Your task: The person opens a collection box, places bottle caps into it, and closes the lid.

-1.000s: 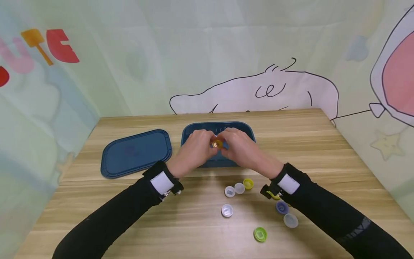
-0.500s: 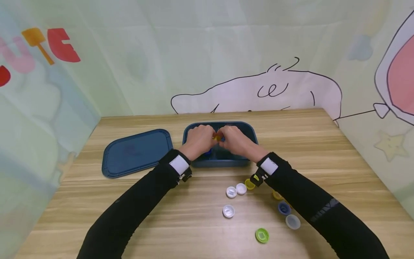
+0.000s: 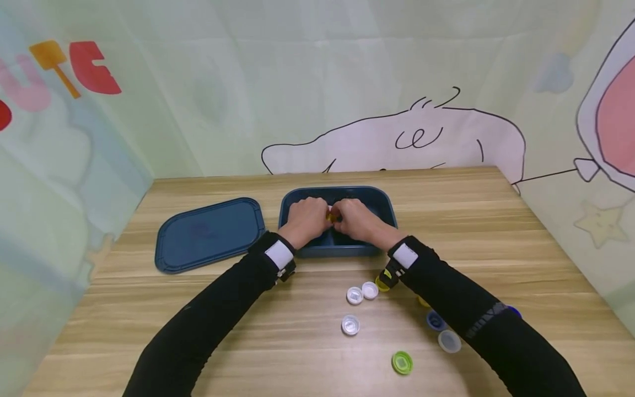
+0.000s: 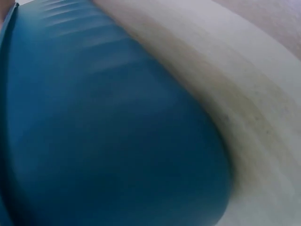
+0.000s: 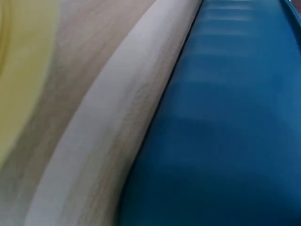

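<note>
Pinching a small yellow piece (image 3: 331, 217) between the left hand (image 3: 305, 217) and the right hand (image 3: 358, 218), with fingers curled and tips mostly hidden. Held above or just inside the open blue container (image 3: 339, 251); cannot tell which. In both wrist views, can see the container's smooth wall close up, blurred. Left of it, lying flat on the wooden bench (image 3: 283, 342), a blue lid (image 3: 208, 236). Nearer the body, 2 white caps (image 3: 354, 295) side by side, close to a yellow cap (image 3: 381, 284) partly covered by the right wrist camera (image 3: 392, 277). Below these, a clear cap (image 3: 350, 325) and a green cap (image 3: 402, 363), well apart. Beside the right sleeve (image 3: 481, 314), a purple-blue cap (image 3: 435, 321), partly hidden, just above a translucent cap (image 3: 449, 341). Behind everything, a pale printed backdrop (image 3: 198, 110).
</note>
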Demonstrator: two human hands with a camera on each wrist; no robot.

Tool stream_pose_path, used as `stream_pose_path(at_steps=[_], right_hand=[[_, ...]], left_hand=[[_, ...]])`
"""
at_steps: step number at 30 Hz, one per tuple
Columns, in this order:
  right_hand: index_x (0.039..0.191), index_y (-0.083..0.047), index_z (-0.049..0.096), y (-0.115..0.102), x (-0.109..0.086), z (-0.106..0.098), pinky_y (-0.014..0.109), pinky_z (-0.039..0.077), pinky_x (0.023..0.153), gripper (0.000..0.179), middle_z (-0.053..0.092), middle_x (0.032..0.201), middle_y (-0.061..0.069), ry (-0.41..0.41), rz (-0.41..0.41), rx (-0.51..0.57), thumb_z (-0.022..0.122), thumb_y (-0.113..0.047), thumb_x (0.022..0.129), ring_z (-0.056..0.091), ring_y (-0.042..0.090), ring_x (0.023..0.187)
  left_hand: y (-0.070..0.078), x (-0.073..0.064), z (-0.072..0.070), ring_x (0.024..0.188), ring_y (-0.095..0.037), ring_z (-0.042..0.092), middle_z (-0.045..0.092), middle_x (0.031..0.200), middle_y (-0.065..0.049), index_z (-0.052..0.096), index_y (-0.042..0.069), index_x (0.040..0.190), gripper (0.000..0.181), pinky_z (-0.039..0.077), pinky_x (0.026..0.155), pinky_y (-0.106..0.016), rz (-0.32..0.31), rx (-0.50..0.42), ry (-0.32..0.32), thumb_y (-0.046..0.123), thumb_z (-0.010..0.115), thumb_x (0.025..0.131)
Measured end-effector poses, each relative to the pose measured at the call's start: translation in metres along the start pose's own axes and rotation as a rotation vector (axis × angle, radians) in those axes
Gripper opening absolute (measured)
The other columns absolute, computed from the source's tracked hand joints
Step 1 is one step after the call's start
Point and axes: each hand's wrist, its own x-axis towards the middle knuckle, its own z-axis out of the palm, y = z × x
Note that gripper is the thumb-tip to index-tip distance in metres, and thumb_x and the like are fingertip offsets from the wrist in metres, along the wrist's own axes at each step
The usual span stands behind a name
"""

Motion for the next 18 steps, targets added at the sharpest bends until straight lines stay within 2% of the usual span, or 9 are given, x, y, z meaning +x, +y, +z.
stream_pose_path(at_steps=[6,13,16,18], right_hand=[[0.103,0.002,0.067,0.0015,0.0,0.0015,0.031,0.05,0.069,0.02,0.067,0.093,0.012,0.01,-0.004,0.008,0.067,-0.004,0.084,0.058,0.02,0.077],[0.105,0.003,0.067,0.0026,-0.0005,0.0028,0.035,0.052,0.075,0.022,0.069,0.096,0.014,0.025,-0.01,0.008,0.067,-0.004,0.084,0.061,0.02,0.082],[0.104,0.003,0.068,0.0027,-0.0009,0.0031,0.035,0.052,0.076,0.021,0.069,0.096,0.014,0.033,-0.018,0.009,0.068,-0.004,0.084,0.062,0.02,0.083],[0.104,0.003,0.068,0.0029,-0.0014,0.003,0.035,0.052,0.076,0.021,0.069,0.096,0.013,0.038,-0.019,0.005,0.068,-0.005,0.085,0.063,0.02,0.084]], left_hand=[[-0.0005,0.0008,0.0032,0.055,-0.018,0.054,0.052,0.059,-0.003,0.07,0.009,0.082,0.022,0.035,0.045,-0.026,-0.002,0.006,0.004,0.029,0.066,0.089],[-0.0003,0.0019,0.0071,0.054,-0.019,0.054,0.051,0.057,-0.003,0.069,0.009,0.079,0.024,0.035,0.045,-0.027,-0.016,-0.009,0.01,0.03,0.064,0.09],[-0.0004,0.0021,0.007,0.056,-0.019,0.055,0.056,0.061,-0.005,0.071,0.01,0.082,0.022,0.035,0.045,-0.027,-0.02,-0.015,0.011,0.03,0.065,0.09],[-0.0002,0.0015,0.0058,0.058,-0.018,0.057,0.065,0.071,-0.005,0.073,0.01,0.088,0.022,0.037,0.046,-0.026,-0.02,-0.017,0.017,0.031,0.066,0.089]])
